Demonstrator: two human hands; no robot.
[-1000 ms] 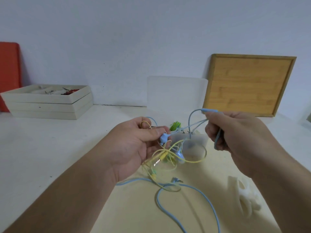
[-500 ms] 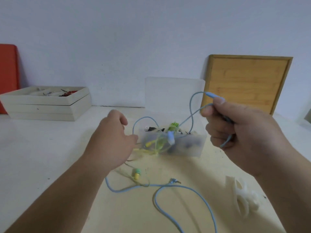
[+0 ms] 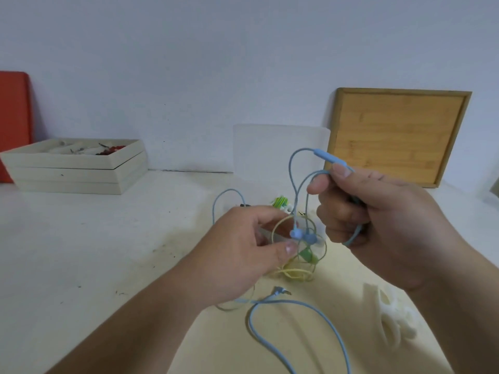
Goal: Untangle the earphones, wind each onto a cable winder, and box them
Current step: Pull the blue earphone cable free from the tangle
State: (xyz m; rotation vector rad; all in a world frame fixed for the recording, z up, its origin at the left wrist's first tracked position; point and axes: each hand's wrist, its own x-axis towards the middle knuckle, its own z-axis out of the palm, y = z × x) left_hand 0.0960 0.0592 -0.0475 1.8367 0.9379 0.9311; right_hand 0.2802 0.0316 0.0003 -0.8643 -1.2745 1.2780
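My right hand (image 3: 361, 220) grips the blue earphone cable (image 3: 293, 168) near its inline remote, held up above the table. Two blue earbuds (image 3: 302, 236) hang from it among loops of the yellow earphone cable (image 3: 294, 272). My left hand (image 3: 240, 252) reaches into that tangle and pinches the yellow cable with thumb and fingers. More blue cable (image 3: 310, 309) trails across the table toward me, its plug lying near the middle. A clear plastic box (image 3: 280, 147) with its lid raised stands behind the hands, mostly hidden. A white cable winder (image 3: 391, 319) lies at the right.
Stacked cream trays (image 3: 73, 168) with small items sit at the back left beside a red board (image 3: 13, 117). A wooden board (image 3: 399, 136) leans on the wall at the back right. A green item (image 3: 279, 202) shows in the box.
My left hand moved back toward the tangle and took hold of the yellow loops. The blue earbuds now hang lower, close to the left fingers. My right hand stayed raised.
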